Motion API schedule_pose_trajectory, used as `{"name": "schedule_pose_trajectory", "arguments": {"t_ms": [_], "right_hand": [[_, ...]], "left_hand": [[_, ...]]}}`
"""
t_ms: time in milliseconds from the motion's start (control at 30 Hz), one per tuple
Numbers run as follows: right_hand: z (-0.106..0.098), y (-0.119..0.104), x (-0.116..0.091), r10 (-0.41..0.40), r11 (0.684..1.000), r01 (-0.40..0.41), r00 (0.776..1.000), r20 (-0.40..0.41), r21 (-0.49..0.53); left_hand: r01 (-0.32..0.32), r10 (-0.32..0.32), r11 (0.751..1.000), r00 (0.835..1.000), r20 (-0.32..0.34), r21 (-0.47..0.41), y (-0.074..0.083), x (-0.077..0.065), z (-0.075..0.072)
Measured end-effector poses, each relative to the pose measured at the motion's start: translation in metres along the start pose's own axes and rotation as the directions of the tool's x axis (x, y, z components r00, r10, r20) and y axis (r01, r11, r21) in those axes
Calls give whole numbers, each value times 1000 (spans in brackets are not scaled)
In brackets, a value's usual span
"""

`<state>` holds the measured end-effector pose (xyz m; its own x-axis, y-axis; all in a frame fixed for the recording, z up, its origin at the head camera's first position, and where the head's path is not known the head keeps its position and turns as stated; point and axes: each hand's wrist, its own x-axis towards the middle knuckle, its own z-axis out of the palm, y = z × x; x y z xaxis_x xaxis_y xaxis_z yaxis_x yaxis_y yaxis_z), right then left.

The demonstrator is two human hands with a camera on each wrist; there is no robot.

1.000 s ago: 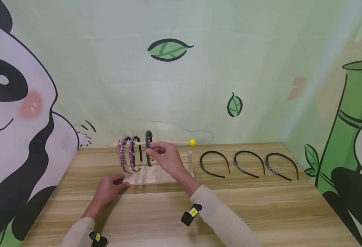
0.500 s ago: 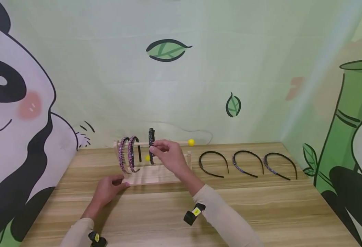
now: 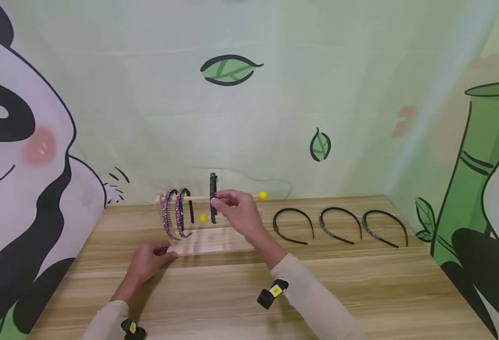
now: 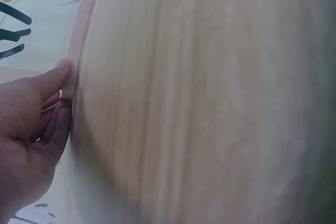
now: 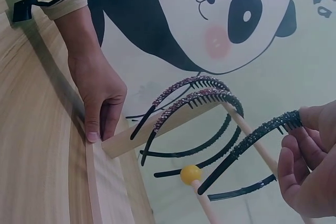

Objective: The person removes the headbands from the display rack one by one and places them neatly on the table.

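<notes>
In the head view, my right hand [image 3: 243,215] pinches a black glittery headband [image 3: 213,198] by its side, thumb in front. The headband stands upright at the upper rod [image 3: 200,198] of a wooden headband stand [image 3: 211,242]. Two pink-purple glittery headbands [image 3: 180,212] hang near the stand's left end. My left hand [image 3: 147,259] grips the front left corner of the stand's base, thumb along its edge; the left wrist view shows this hand [image 4: 37,124] close up. In the right wrist view, the held headband [image 5: 249,145] arches from the fingertips, teeth inward.
Three dark headbands lie on the wooden table [image 3: 215,302] right of the stand: a black one [image 3: 279,229], a blue-purple one [image 3: 328,229] and another [image 3: 373,231]. Yellow balls cap the upper rod [image 3: 262,196] and a lower rod [image 3: 203,218]. A panda-printed backdrop [image 3: 168,118] stands behind.
My right hand has moved the black headband rightward and slightly up along the upper rod. The lower yellow ball now shows left of it. My left hand keeps its grip on the base.
</notes>
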<state>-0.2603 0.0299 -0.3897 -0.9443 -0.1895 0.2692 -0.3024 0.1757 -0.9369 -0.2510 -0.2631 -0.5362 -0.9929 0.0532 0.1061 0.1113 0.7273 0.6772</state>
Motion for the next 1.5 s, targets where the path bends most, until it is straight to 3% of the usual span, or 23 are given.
{"name": "schedule_pose_trajectory", "arguments": {"t_ms": [433, 1133, 1500], "right_hand": [[-17, -6, 0, -16, 1000, 16, 1000, 1, -7], [-56, -8, -3, -40, 999, 41, 995, -91, 13], [-74, -5, -7, 3, 1000, 0, 989, -150, 18]], "left_hand": [[17, -17, 1000, 1000, 17, -9, 1, 0, 1], [23, -23, 1000, 1000, 14, -9, 3, -1, -2], [24, -23, 1000, 999, 22, -3, 3, 0, -1]]}}
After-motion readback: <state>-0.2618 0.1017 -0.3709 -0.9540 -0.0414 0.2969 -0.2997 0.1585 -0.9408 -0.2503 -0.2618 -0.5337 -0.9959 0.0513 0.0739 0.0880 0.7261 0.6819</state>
